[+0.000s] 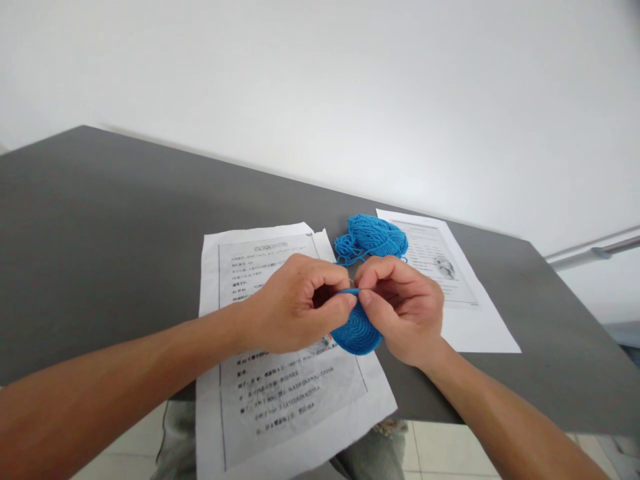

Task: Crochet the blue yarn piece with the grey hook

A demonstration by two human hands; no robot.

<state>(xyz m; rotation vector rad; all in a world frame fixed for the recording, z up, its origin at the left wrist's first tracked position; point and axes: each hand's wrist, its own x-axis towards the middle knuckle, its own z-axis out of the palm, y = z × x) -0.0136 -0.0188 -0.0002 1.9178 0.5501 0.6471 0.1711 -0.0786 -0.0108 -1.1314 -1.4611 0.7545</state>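
A round blue crochet piece (357, 331) with ringed stitches hangs between my hands above the printed sheet. My left hand (306, 303) is closed, its thumb and fingers pinching the upper left edge of the piece. From the other side my right hand (404, 308) pinches the top edge with thumb and forefinger, and the two sets of fingertips nearly meet. A thin pale sliver shows between the fingertips, too small to make out. Just beyond the hands lies a loose skein of blue yarn (376, 237) on the table.
The printed sheet (295, 427) lies under my left hand and overhangs the near edge of the grey table (125, 267). Another printed page (480, 327) rests to the right. Behind the table rises a white wall (320, 87), with a metal rail (615, 248) at far right.
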